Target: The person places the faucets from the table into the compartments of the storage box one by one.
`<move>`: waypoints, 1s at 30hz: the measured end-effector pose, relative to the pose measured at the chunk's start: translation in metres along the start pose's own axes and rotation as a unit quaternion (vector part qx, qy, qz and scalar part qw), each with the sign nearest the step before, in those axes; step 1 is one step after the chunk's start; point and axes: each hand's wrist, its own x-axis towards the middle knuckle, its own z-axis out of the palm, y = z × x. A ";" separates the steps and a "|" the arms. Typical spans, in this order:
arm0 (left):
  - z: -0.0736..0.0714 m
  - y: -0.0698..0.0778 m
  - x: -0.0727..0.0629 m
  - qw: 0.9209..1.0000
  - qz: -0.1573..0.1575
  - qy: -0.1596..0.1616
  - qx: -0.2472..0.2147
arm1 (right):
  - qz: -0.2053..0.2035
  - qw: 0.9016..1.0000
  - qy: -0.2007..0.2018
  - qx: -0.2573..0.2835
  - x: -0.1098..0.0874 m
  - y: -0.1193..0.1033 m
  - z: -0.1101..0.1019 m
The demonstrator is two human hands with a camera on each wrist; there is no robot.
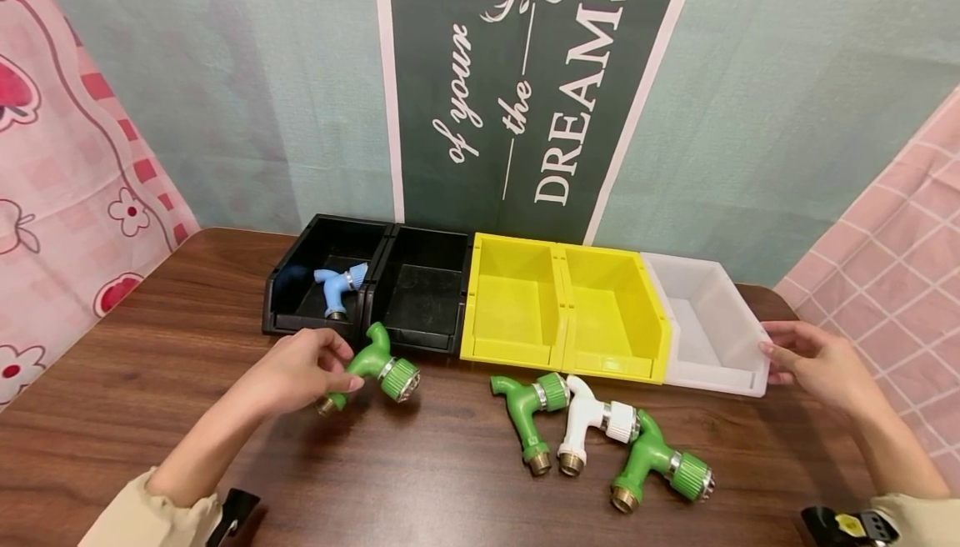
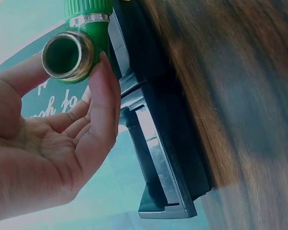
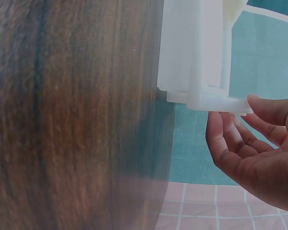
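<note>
from the head camera i see the wooden tabletop [image 1: 420, 480], its far edge running behind the left black bin [image 1: 300, 324], right black bin [image 1: 416, 338], left yellow bin [image 1: 513, 353], right yellow bin [image 1: 615, 368] and white bin [image 1: 712, 378], with rounded corners showing past both ends of the row. my widest room is the wood at the near left and in the front middle. the left hand [image 1: 306, 368] pinches a green tap [image 1: 372, 361] between thumb and fingers near its brass end, just in front of the black pair. the right hand [image 1: 821, 363] pinches the white bin's outer side. a blue tap [image 1: 341, 284] lies in the left black bin. before the yellow pair, a second green tap [image 1: 522, 414], a white tap [image 1: 588, 422] and a third green tap [image 1: 651, 457] crowd together, overlapping from here, in the way of a low sweep rightward. through the left wrist camera, thumb and finger grip around the held tap's open brass inlet, a black bin edge near the fingers and wood off to the right. through the right wrist camera, the thumb presses one face of the white rim, curled fingers the other; beyond hang green cloth [image 3: 194, 148] and pink tile-patterned cloth [image 3: 211, 206].
</note>
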 end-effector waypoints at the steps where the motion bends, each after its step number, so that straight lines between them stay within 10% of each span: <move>1: 0.000 0.000 0.000 1.000 -0.001 0.001 -0.001 | 0.001 1.000 0.000 0.002 0.000 0.000 0.000; 30: -0.002 0.008 0.018 1.000 0.002 0.004 0.014 | 0.010 0.999 0.007 -0.036 0.001 -0.002 0.000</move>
